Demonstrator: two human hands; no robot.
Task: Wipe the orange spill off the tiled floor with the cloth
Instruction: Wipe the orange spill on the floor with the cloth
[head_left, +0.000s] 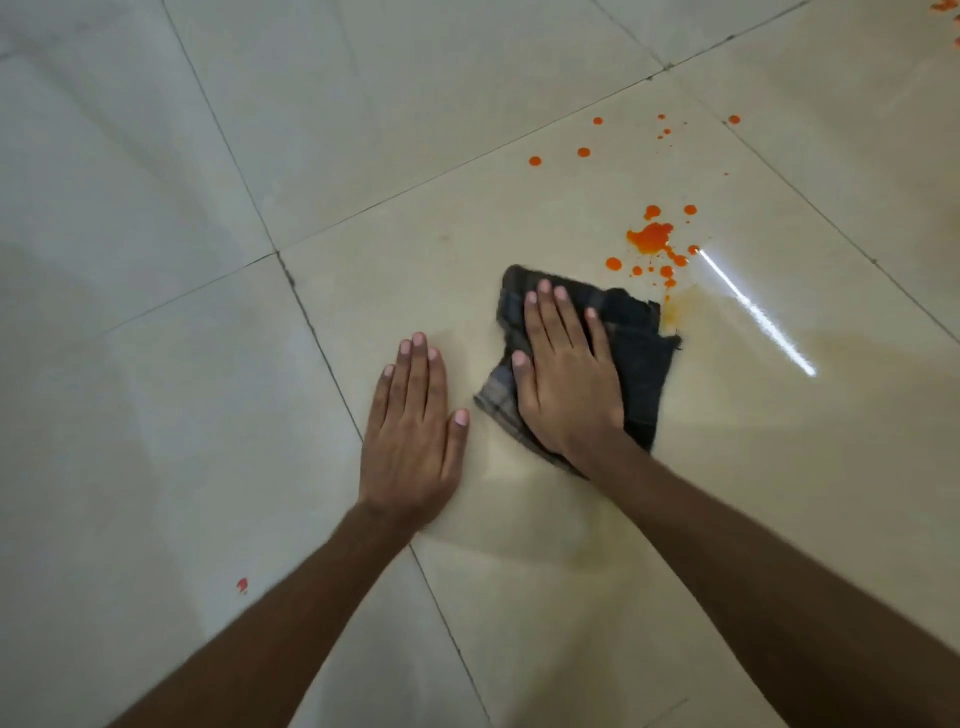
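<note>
While the left hand (410, 441) lies flat on the glossy tiled floor (156, 208), the right hand (566, 374), fingers straight, presses the cloth (639, 358) beside the orange spill (649, 236).

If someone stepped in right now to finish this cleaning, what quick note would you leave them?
Left hand: flat on the bare tiled floor, holding nothing.
Right hand: flat, fingers straight, pressing the cloth onto the floor.
The cloth lies just short of the orange spill.
Done: only a faint smear beside the cloth looks wiped.
Left: the main spill, the scattered drops beyond it, and a red spot near the left forearm.
</note>
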